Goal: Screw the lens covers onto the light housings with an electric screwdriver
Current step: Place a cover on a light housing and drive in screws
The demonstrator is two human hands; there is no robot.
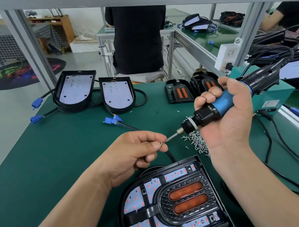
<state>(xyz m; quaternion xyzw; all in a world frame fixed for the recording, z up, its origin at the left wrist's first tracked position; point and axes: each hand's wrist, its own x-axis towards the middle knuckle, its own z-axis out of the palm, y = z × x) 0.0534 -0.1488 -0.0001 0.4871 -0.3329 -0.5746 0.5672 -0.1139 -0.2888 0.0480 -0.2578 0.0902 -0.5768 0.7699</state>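
The green bench mat filled most of the view, and the nearest light housing lay on it at the front edge. Its lens cover sat on top, two orange lenses at the centre. Beyond that housing and to the left, two open housings lay with bare LED boards facing up. Beyond it to the right, two loose lens covers rested side by side. Above the housing's far right corner the right hand gripped the blue-and-black electric screwdriver, fingers curled round the barrel, bit pointing left and down. Above the housing's far left edge the left hand pinched a single screw between thumb and forefinger at the bit tip; whether they touched could not be told. A heap of screws lay just past the housing's far right corner.
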